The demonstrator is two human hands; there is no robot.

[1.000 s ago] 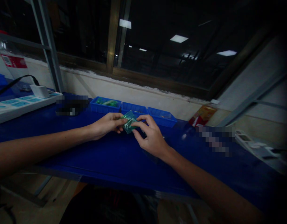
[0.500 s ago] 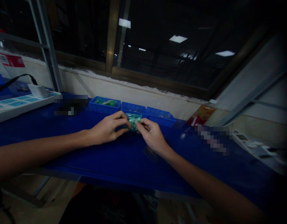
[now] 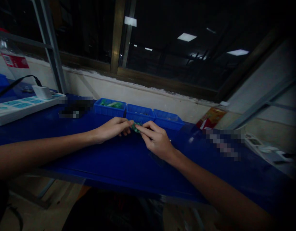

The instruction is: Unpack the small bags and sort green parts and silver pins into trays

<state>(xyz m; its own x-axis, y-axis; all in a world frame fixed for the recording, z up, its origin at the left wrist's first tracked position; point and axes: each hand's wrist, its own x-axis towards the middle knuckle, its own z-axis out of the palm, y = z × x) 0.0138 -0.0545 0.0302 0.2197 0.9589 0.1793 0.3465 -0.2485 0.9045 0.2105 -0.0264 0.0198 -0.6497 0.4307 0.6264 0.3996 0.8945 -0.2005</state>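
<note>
Between my two hands, a small clear plastic bag with green pieces (image 3: 136,127) is held above the blue table (image 3: 109,163). My left hand (image 3: 115,129) pinches its left side, thumb on top and fingers curled beneath. My right hand (image 3: 156,139) grips the right side, with fingers over the front of it. Much of the bag is hidden by the fingers, and what the green pieces are cannot be made out. Just beyond the hands stand a blue bin with green packets (image 3: 109,112), a middle blue bin (image 3: 140,118) and a right blue bin (image 3: 168,123).
A white power strip (image 3: 25,107) with a plugged-in adapter (image 3: 42,92) lies at the left, near a bottle with a red label (image 3: 16,61). A brown-and-red packet (image 3: 212,117) leans by the wall on the right. Another power strip (image 3: 265,149) lies at far right.
The green bag, spread flat and widely visible before, is now mostly covered by my fingers. My left thumb has come over it and my right fingers have moved across its front.
</note>
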